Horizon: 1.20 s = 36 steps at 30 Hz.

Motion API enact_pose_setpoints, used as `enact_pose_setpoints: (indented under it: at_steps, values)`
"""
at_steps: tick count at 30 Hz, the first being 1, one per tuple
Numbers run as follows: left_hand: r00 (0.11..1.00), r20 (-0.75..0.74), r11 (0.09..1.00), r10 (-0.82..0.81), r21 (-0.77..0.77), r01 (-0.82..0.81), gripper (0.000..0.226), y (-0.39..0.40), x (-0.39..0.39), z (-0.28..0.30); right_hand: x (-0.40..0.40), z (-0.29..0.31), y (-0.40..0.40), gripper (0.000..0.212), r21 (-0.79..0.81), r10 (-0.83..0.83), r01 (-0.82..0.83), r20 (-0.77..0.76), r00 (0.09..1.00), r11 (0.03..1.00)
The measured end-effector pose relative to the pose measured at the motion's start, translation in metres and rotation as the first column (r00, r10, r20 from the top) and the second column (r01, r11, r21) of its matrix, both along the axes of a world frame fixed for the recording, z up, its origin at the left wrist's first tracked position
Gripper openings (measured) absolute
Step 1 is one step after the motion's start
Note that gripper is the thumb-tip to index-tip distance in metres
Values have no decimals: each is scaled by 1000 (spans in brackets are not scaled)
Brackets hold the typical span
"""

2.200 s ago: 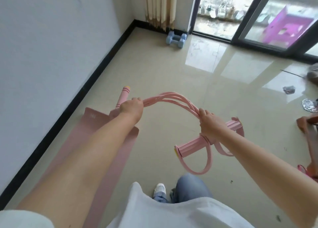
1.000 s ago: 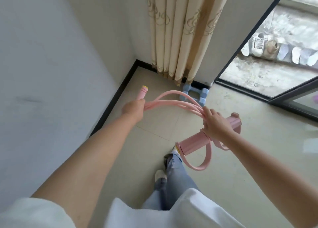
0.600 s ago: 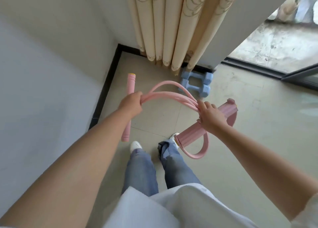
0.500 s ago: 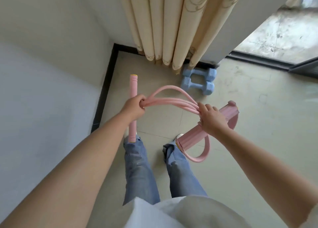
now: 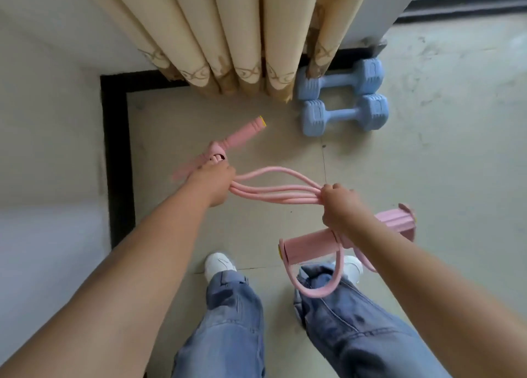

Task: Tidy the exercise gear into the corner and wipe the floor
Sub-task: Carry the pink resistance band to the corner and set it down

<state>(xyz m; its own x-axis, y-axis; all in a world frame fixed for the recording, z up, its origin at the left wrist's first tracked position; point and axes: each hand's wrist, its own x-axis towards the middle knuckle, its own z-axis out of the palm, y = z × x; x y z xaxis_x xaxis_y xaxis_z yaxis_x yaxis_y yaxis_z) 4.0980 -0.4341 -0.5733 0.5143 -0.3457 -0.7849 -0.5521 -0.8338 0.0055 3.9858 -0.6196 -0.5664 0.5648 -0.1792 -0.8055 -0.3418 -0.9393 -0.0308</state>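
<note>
Closer to the corner now, both hands [image 5: 215, 182] [image 5: 339, 203] grip the pink pull-rope [image 5: 273, 190] between them.

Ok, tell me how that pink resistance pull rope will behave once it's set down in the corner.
The pink pull rope looks floppy: its tubes sag and splay between the left hand and right hand, so it will probably slump rather than hold shape. The foam foot bar is round and might roll. The foot loops dangle and could snag.

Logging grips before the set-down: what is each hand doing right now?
Left hand: closed on the pink pull rope, near its handle.
Right hand: closed on the same rope, near the foot bar.
</note>
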Motion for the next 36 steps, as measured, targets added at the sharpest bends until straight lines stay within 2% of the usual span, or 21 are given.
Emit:
enact_pose_setpoints:
  at_steps: [4,7,11,13,15,16,18,20,22,24,27,29,32,36]
  values:
    - [972,145,983,-184,39,180,38,-7,31,-77,30,-84,-3,33,58,191,-188,-43,981,980]
    - [932,260,968,-251,41,249,44,-17,53,-126,55,-137,-13,12,53,279,-275,-93,956,960]
    - [884,390,965,-257,64,253,42,-35,80,-177,78,-183,-23,31,60,320,-316,-66,945,947]
    - [895,411,984,-171,18,180,41,-47,86,-191,81,-199,-30,30,53,268,-267,-18,963,962]
    - [886,451,990,-107,-33,137,41,-58,90,-197,80,-208,-38,9,53,150,-153,56,987,987]
    - [879,468,991,-92,-48,129,41,-64,91,-198,75,-210,-42,8,61,62,-68,92,994,996]
    - [879,473,991,-63,-74,110,41,-74,92,-200,65,-210,-50,25,63,-117,108,159,980,992]
    - [883,464,990,-66,-83,117,39,-81,92,-205,56,-214,-55,31,93,-254,238,245,936,967]
    - [885,453,985,-107,-76,158,38,-84,89,-214,51,-218,-57,31,137,-334,306,307,891,942]
    - [887,433,975,-161,-67,210,36,-81,85,-222,46,-222,-57,35,151,-348,315,343,872,937]
    - [893,417,968,-172,-98,232,36,-73,87,-227,36,-221,-57,55,53,-228,223,321,919,973]
    - [893,413,958,-178,-135,253,36,-70,89,-226,32,-217,-58,60,-5,-114,120,277,954,993]
    - [891,415,945,-186,-173,278,36,-67,89,-222,28,-212,-60,50,42,-85,77,245,966,996]
    - [878,429,941,-213,-153,303,37,-66,84,-225,21,-207,-58,41,5,59,-62,221,973,998]
